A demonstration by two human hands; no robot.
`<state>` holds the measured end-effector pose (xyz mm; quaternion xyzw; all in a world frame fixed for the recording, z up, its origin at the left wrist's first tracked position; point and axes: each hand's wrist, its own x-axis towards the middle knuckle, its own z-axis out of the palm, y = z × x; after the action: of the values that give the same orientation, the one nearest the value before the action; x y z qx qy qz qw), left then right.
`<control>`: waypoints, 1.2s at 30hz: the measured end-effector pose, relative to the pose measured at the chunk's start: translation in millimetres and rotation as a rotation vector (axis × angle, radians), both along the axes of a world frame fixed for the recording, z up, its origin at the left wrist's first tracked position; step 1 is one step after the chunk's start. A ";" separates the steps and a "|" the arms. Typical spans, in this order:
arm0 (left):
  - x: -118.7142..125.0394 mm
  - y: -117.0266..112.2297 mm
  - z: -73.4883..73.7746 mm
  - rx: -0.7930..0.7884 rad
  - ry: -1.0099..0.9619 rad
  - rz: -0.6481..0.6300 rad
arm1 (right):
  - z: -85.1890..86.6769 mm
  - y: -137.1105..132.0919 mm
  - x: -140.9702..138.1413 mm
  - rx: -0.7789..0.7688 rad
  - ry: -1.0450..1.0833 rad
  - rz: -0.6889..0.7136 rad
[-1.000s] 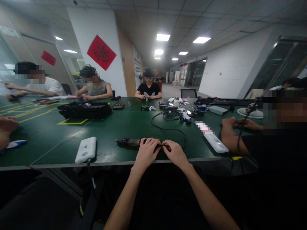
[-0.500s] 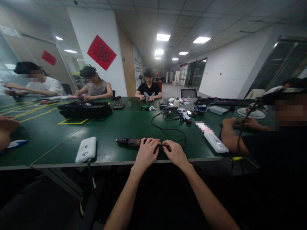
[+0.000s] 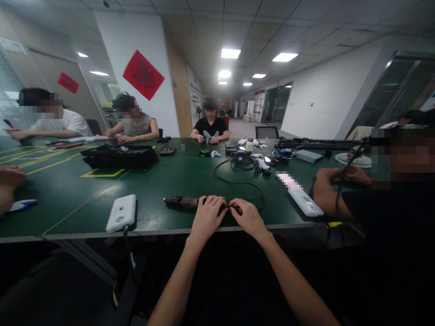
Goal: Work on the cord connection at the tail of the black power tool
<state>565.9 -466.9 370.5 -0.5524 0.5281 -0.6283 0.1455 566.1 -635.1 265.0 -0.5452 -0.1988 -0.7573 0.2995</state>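
Observation:
A dark rod-shaped tool point(image 3: 180, 201) lies on the green table point(image 3: 176, 181) near its front edge, its tip pointing left. My left hand point(image 3: 207, 216) is curled over the tool's right end, fingers closed on it. My right hand point(image 3: 248, 217) sits just beside it, fingers pinched on the black cable point(image 3: 239, 183) where it leaves the tool. The cable loops away across the table to the back and returns by my right hand.
A white power bank point(image 3: 121, 213) lies at the front left. A white device point(image 3: 305, 202) lies right, by a neighbour's forearm point(image 3: 326, 199). A black case point(image 3: 118, 156) sits at back left, with a clutter of small gadgets point(image 3: 258, 156) at back centre. Several people sit around.

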 end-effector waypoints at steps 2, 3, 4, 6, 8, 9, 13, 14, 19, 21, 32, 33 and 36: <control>-0.2 0.1 0.3 0.001 0.003 -0.002 | 0.0 0.0 0.1 -0.001 0.000 0.000; -0.2 0.2 0.5 0.006 0.005 -0.003 | 0.0 -0.1 0.0 0.000 0.000 0.000; -0.3 0.4 0.7 0.011 0.006 -0.003 | 0.0 -0.1 -0.1 0.000 0.001 0.000; -0.1 0.6 0.9 0.018 0.007 -0.003 | 0.1 -0.2 -0.4 0.000 0.002 -0.001; 0.3 0.7 0.9 0.014 0.010 -0.004 | 0.0 -0.2 -0.7 -0.001 0.002 -0.004; 0.5 0.7 0.7 0.009 0.011 -0.005 | 0.0 -0.2 -0.8 -0.001 0.002 -0.005; 0.0 1.1 0.1 0.010 0.009 -0.003 | 0.0 0.2 -0.9 -0.001 0.004 -0.007; -0.3 1.2 0.1 0.017 0.007 -0.001 | 0.0 0.2 -0.9 0.001 0.005 -0.007; -0.9 1.2 0.6 0.018 0.008 0.005 | -0.1 0.2 -1.4 0.003 0.006 -0.008; -0.7 0.9 0.6 0.008 0.010 0.003 | -0.2 0.1 -1.4 0.003 0.007 -0.009; -1.1 1.1 -0.1 0.006 0.018 -0.001 | -0.2 0.2 -0.1 0.004 0.003 -0.014; -1.7 1.2 -0.3 0.010 0.017 0.000 | -0.1 0.2 -0.1 0.005 0.003 -0.014; -2.9 1.4 -0.6 0.025 0.013 0.003 | -0.1 0.3 -0.3 0.009 0.003 -0.014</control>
<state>563.0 -465.5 370.0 -0.5554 0.5361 -0.6178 0.1497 565.8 -634.8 264.9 -0.5465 -0.1912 -0.7593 0.2971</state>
